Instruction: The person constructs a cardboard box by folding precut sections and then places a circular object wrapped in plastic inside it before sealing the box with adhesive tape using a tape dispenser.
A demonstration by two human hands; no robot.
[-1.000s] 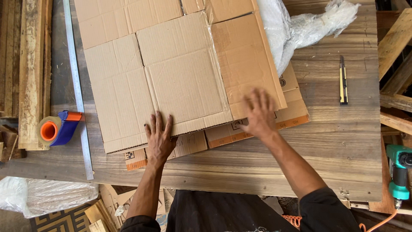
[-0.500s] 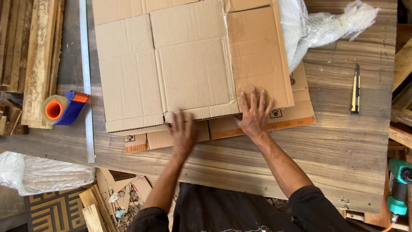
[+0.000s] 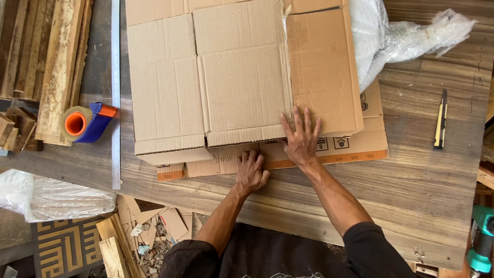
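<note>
My right hand (image 3: 301,136) lies flat with fingers spread on the near edge of the large flattened brown cardboard box (image 3: 242,72), gripping nothing. My left hand (image 3: 251,172) rests loosely open, fingers bent, on the printed cardboard sheet (image 3: 360,141) under it, at the box's near edge. Both sheets lie on the wooden plank counter (image 3: 411,195). An orange-cored tape dispenser (image 3: 87,122) sits well to the left, a yellow-black utility knife (image 3: 440,121) to the right.

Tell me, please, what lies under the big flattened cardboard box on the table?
Under the big flattened box lies another flat cardboard sheet; only its near edge shows. The left hand presses it. The rest is covered.
</note>
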